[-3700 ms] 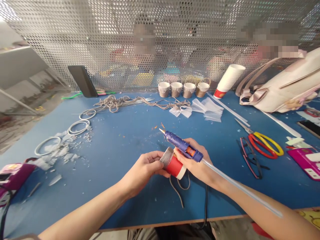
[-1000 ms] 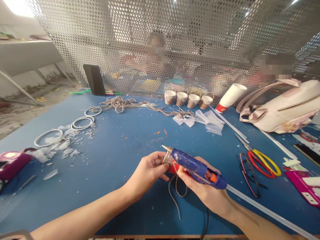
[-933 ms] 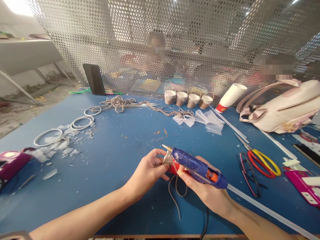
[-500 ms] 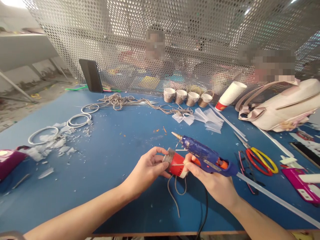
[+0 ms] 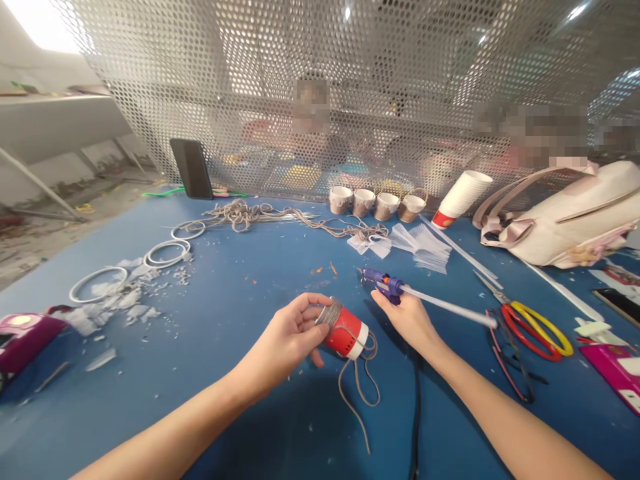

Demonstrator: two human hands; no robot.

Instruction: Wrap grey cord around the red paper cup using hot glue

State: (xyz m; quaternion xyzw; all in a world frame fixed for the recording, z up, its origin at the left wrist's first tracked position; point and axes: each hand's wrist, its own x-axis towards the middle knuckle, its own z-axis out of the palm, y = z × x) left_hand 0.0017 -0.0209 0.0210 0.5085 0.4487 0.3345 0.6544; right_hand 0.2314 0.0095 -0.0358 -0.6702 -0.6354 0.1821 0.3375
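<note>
- Your left hand (image 5: pixel 295 333) grasps the red-and-white paper cup (image 5: pixel 346 333) between thumb and fingers at its cord-wrapped end; the cup is tilted over, its white end pointing down and toward your right, over the middle of the bench (image 5: pixel 240 267).
- Grey-brown cord (image 5: pixel 331 315) winds around the gripped end, crosses the red side and hangs past the white end in a loop and a loose tail.
- Your right hand (image 5: pixel 411 320) is around the handle of the blue glue gun (image 5: pixel 383 281), nozzle pointing left, apart from the cup. You can't tell from here whether the gun touches the bench.
- A long clear glue stick (image 5: pixel 445 304) juts from the gun's rear toward the bench's right side; a black cable (image 5: pixel 417 400) runs below your wrist.
- To your right lie scissors (image 5: pixel 507 307) with red and yellow handles, just beside the glasses (image 5: pixel 501 362).
- Along the back edge stand four small wrapped cups (image 5: pixel 363 203), then a leaning stack of paper cups (image 5: pixel 464 195) near a pale bag (image 5: pixel 575 213) by the back right corner.
- White rings (image 5: pixel 163 266) and scraps (image 5: pixel 133 300) lie toward the left edge.
</note>
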